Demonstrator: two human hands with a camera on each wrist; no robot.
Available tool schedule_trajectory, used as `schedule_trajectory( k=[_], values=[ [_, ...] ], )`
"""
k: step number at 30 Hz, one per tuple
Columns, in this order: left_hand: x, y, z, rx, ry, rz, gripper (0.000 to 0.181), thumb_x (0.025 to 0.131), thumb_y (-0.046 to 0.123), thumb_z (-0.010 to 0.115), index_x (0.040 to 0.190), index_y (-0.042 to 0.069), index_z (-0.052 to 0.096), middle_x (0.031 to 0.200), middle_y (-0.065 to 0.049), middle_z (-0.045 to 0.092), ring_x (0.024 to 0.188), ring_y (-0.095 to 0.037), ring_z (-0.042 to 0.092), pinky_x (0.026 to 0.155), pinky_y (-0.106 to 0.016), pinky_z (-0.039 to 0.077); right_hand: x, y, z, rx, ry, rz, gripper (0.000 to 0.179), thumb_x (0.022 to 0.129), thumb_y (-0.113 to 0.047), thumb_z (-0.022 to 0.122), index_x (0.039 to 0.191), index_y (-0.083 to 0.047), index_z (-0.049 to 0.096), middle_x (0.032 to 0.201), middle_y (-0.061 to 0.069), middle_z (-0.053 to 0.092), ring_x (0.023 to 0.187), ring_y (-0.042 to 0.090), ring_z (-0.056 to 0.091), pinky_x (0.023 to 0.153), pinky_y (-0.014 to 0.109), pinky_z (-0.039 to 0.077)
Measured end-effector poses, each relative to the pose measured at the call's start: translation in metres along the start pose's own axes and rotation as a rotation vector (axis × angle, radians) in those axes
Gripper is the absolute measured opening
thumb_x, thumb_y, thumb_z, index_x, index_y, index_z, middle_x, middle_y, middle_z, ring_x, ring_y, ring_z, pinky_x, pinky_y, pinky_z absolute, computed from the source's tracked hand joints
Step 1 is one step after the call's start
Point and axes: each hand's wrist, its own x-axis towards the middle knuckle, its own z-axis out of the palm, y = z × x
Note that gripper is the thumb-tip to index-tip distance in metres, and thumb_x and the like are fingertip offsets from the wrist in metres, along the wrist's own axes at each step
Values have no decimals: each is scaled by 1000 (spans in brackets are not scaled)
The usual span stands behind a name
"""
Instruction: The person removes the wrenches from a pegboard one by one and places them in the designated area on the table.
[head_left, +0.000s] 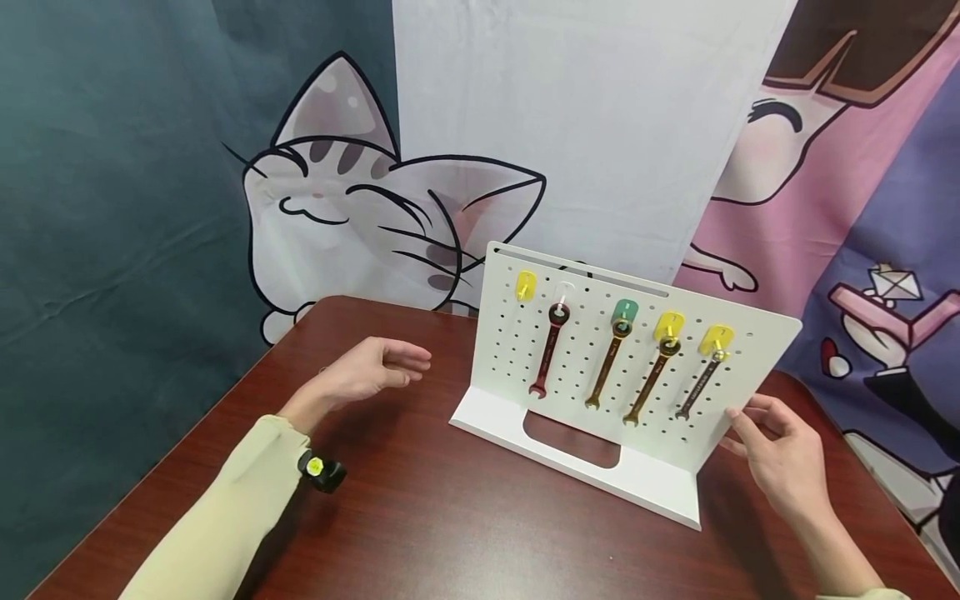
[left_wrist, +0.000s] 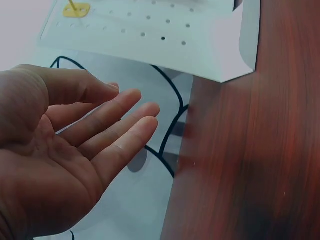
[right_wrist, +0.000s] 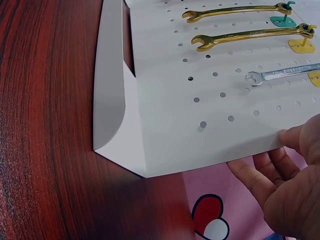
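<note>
A white pegboard stand stands upright on the table, with several combination wrenches hanging from its hooks. One wrench is reddish, two look golden, such as the wrench in the right wrist view, and a smaller silver wrench hangs nearest the right edge. My right hand pinches that edge, thumb on the front face and fingers behind it. Left of the board, my left hand hovers above the table, fingers loosely extended, holding nothing. In the left wrist view the left hand is apart from the board.
A yellow hook at the board's upper left bears no wrench. The stand's base has a rounded cutout. Under it lies a reddish-brown wooden table. Printed cloth with cartoon figures hangs behind the table.
</note>
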Motion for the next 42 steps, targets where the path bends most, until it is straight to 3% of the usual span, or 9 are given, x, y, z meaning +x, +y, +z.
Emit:
schedule_trajectory(
  k=[8, 13, 18, 25, 33, 42],
  values=[
    [5, 5, 10, -47, -30, 33, 45, 101, -6, 57, 145, -4, 59, 145, -23, 64, 134, -39, 64, 112, -47, 54, -1, 1, -2, 81, -11, -32, 12, 100, -5, 70, 108, -15, 71, 88, -22, 72, 72, -3, 74, 64, 22, 63],
    [9, 8, 19, -71, -25, 29, 44, 101, -6, 56, 145, -4, 59, 147, -24, 62, 134, -39, 64, 113, -49, 53, -2, 3, -2, -1, -16, -56, 6, 102, -9, 69, 107, -9, 71, 87, -26, 71, 71, -3, 75, 65, 21, 63],
    [14, 10, 28, -66, -6, 35, 44, 101, -6, 55, 145, -4, 59, 146, -23, 63, 135, -38, 63, 114, -49, 52, -3, 7, -3, -74, -32, -28, 12, 103, -13, 69, 108, -2, 70, 83, -28, 70, 68, -2, 75, 64, 16, 61],
    [20, 14, 39, -102, -16, 51, 45, 101, -6, 54, 145, -3, 59, 146, -22, 64, 137, -38, 62, 115, -49, 51, -4, 10, -3, -84, -33, -10, 26, 103, -11, 68, 115, 12, 64, 83, -26, 70, 68, -2, 74, 65, 15, 61],
    [25, 21, 50, -217, -46, 87, 47, 101, -5, 56, 148, -5, 56, 148, -26, 61, 137, -39, 61, 114, -45, 52, -2, 7, -1, -83, -32, -18, 24, 103, -13, 69, 112, 9, 66, 83, -27, 69, 69, -2, 75, 65, 17, 62],
    [32, 27, 58, -238, -55, 123, 48, 99, -5, 56, 148, -7, 55, 148, -26, 61, 137, -41, 61, 113, -44, 54, 0, 6, -2, -63, -34, -22, 23, 103, -13, 69, 112, 8, 67, 84, -28, 69, 69, -1, 75, 66, 18, 62]
  ],
)
